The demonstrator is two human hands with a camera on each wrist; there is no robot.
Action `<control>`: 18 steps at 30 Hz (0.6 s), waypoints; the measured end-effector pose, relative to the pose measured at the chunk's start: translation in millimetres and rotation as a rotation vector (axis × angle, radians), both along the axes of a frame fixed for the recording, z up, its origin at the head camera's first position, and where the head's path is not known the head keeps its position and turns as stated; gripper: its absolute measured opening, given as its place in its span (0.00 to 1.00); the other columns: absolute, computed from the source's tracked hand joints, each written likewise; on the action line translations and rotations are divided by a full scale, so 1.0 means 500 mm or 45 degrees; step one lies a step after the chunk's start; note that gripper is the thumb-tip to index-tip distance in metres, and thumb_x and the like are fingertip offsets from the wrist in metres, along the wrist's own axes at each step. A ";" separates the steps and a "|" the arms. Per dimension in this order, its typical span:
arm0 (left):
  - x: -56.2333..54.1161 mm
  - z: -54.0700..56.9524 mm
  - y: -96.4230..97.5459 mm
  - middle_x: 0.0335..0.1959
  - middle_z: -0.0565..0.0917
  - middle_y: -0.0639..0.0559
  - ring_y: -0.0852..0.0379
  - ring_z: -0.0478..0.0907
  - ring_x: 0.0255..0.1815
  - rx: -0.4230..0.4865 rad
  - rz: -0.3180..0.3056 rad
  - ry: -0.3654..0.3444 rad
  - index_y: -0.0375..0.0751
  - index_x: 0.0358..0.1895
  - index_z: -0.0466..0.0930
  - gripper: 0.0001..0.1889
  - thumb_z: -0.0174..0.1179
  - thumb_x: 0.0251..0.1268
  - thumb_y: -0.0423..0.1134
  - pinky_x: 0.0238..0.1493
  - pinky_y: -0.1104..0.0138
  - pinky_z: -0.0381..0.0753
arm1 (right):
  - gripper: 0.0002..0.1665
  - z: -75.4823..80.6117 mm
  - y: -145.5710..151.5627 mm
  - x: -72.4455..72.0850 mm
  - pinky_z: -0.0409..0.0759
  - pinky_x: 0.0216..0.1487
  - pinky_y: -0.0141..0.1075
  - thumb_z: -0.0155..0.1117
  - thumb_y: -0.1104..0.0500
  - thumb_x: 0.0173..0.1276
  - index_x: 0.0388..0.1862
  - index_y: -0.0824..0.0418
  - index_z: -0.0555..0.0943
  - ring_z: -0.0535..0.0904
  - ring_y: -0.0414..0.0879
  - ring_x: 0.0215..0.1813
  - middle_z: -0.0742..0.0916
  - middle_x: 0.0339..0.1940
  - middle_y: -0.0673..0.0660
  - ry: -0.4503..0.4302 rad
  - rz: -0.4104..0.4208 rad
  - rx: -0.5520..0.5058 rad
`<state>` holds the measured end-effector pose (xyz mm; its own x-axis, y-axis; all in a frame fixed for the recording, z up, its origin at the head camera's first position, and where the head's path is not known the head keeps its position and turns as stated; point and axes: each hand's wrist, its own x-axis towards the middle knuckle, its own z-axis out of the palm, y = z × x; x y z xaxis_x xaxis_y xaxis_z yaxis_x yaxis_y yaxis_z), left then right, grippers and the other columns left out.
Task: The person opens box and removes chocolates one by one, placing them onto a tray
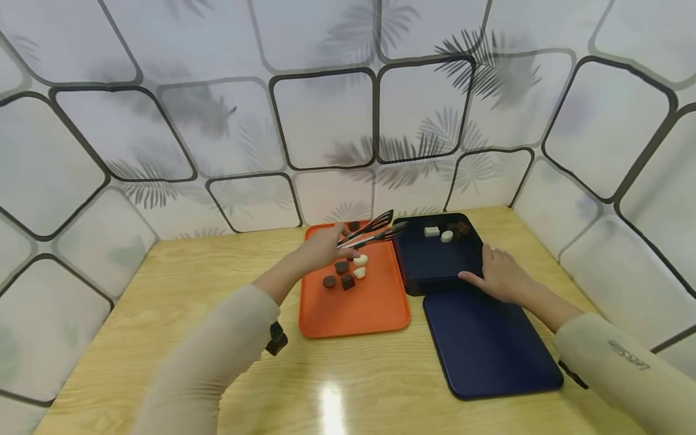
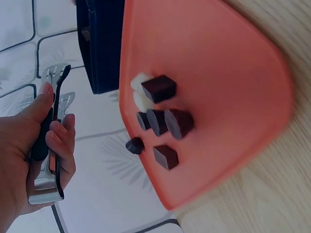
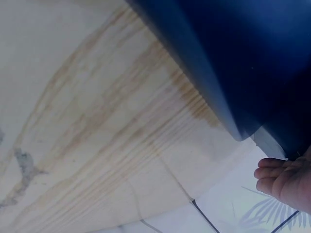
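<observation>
My left hand (image 1: 322, 246) grips a pair of metal tongs (image 1: 375, 234) with dark handles, held over the orange tray (image 1: 380, 296). In the left wrist view the thumb and curled fingers wrap the tongs (image 2: 57, 104), and their slotted tips hold nothing. Several dark chocolates (image 2: 179, 124) and a few white ones (image 1: 360, 260) lie on the tray, partly behind my hand in the head view. My right hand (image 1: 502, 276) rests at the near right corner of a dark blue box (image 1: 435, 266), fingers along its side and thumb on the near edge.
Inside the blue box lie two white pieces (image 1: 431, 231) and some dark brown ones (image 1: 461, 228) near the far side. A flat blue lid (image 1: 492, 350) sits on the wooden table (image 1: 217, 338) in front of the box. A patterned backdrop (image 1: 326, 121) encloses the table's far side and right side.
</observation>
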<state>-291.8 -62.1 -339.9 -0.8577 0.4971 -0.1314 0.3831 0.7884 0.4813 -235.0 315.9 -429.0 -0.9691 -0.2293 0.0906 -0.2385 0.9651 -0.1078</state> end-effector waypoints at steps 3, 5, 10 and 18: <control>-0.008 -0.003 0.029 0.44 0.79 0.48 0.55 0.76 0.37 0.008 0.021 -0.055 0.41 0.62 0.63 0.30 0.58 0.63 0.55 0.38 0.63 0.74 | 0.58 -0.001 0.002 0.005 0.62 0.60 0.61 0.49 0.33 0.68 0.62 0.89 0.52 0.70 0.75 0.54 0.72 0.51 0.87 -0.003 0.000 -0.003; -0.012 -0.004 0.045 0.44 0.78 0.50 0.54 0.76 0.38 0.016 0.020 -0.078 0.42 0.62 0.64 0.30 0.58 0.63 0.55 0.39 0.62 0.74 | 0.57 0.000 0.003 0.007 0.62 0.60 0.61 0.50 0.33 0.68 0.62 0.89 0.53 0.70 0.76 0.54 0.72 0.50 0.87 -0.001 -0.001 -0.005; -0.017 -0.012 0.077 0.45 0.79 0.46 0.50 0.79 0.41 0.043 -0.011 -0.167 0.42 0.62 0.63 0.30 0.57 0.64 0.56 0.38 0.63 0.75 | 0.58 -0.001 0.006 0.008 0.61 0.61 0.61 0.50 0.33 0.68 0.62 0.88 0.53 0.69 0.76 0.55 0.71 0.52 0.87 -0.017 -0.022 0.000; -0.027 -0.022 0.117 0.43 0.79 0.46 0.44 0.80 0.44 0.062 -0.028 -0.256 0.39 0.60 0.66 0.26 0.58 0.66 0.50 0.42 0.57 0.79 | 0.59 -0.001 0.005 0.001 0.60 0.62 0.60 0.48 0.32 0.68 0.64 0.88 0.50 0.68 0.76 0.57 0.70 0.54 0.87 -0.032 -0.020 0.000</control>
